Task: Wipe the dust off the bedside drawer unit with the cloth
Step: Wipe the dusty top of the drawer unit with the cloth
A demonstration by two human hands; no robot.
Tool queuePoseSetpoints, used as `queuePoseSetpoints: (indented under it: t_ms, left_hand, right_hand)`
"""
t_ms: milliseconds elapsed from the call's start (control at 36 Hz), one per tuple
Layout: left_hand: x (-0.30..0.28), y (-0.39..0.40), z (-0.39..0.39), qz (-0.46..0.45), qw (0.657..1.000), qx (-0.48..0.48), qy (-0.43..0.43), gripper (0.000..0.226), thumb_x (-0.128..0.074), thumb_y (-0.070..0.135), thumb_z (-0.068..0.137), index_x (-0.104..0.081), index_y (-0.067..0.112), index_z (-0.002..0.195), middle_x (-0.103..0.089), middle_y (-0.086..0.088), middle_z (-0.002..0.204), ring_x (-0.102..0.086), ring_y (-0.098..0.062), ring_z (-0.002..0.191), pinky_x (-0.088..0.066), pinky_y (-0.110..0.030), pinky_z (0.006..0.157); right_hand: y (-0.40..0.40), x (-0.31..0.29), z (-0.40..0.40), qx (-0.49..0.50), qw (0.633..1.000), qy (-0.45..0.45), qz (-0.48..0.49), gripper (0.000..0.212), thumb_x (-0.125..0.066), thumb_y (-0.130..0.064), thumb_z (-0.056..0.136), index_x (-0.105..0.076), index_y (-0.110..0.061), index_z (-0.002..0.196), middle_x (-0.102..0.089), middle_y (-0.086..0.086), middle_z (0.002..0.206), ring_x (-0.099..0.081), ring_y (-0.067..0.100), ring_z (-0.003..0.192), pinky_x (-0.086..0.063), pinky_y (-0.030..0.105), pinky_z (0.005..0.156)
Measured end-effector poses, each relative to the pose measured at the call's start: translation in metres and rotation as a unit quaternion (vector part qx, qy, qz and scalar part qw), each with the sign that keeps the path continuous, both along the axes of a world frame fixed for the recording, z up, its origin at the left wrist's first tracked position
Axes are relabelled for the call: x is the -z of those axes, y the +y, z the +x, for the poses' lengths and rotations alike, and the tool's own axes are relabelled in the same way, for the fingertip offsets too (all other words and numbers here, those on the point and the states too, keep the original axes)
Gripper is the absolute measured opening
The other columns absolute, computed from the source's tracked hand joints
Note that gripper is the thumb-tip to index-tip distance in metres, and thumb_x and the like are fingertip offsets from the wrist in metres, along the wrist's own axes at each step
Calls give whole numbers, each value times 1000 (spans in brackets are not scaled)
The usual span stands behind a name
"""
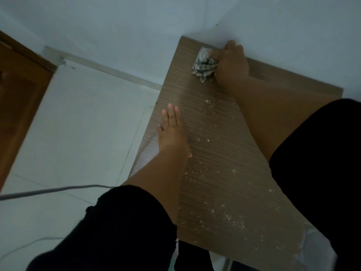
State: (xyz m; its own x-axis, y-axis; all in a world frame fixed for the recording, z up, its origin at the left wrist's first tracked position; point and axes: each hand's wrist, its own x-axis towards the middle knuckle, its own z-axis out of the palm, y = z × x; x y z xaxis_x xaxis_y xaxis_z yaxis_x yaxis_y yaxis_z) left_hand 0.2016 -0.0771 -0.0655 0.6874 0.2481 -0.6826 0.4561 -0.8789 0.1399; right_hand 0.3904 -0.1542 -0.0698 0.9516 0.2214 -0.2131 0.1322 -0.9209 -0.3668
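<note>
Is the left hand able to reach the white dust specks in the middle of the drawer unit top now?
Probably yes. The left hand lies flat on the drawer unit, right beside the dust specks, with nothing between them.

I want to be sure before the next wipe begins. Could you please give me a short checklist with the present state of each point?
1. Cloth in the grip of the right hand: ok, the hand holds it.
2. Cloth on the top of the drawer unit: ok, it lies at the far edge near the wall.
3. Left hand steady on the top: ok, it rests flat near the left edge.
4. Path toward the near edge free of objects: ok, only white dust specks lie there.
5. Dust already removed: not ok, specks cover the middle and near part.
6. Cloth clean enough: cannot tell.
</note>
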Motion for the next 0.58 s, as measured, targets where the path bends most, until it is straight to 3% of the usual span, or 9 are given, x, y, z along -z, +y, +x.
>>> queuePoseSetpoints:
  t_ms: [83, 222, 306, 583]
  left_hand:
    - [-1, 1, 0, -3, 1000, 5, -1, 132, -81, 25, 70, 27, 4, 142, 33, -12, 151, 22, -29, 142, -4, -43, 117]
    - [-3, 3, -2, -5, 1000, 19, -11, 131, -81, 29, 70, 25, 3, 143, 32, -12, 151, 20, -29, 143, -5, -44, 118]
    - [-4, 6, -5, -14, 999, 27, -31, 132, -81, 33, 68, 23, 2, 144, 28, -13, 153, 19, -29, 143, -6, -45, 118]
    - [-11, 8, -32, -70, 993, 32, -94, 134, -84, 31, 64, 19, 6, 146, 10, -13, 157, 2, -26, 146, -14, -43, 118]
  right_hand:
    - [-13, 0, -20, -79, 997, 4, -5, 39, -44, -15, 95, -53, -25, 132, -43, 15, 131, -38, 31, 124, -39, 36, 96]
    - [-22, -1, -66, -79, 995, 55, -16, 41, -47, -27, 95, -49, -26, 135, -40, 13, 135, -37, 28, 128, -36, 35, 100]
    - [-28, -4, -102, -122, 990, 46, -63, 42, -48, -23, 95, -47, -33, 136, -35, 12, 142, -29, 29, 136, -32, 39, 107]
    - [-40, -11, -197, -114, 986, 87, -83, 44, -54, -30, 92, -47, -36, 135, -42, 9, 130, -39, 26, 125, -41, 38, 92]
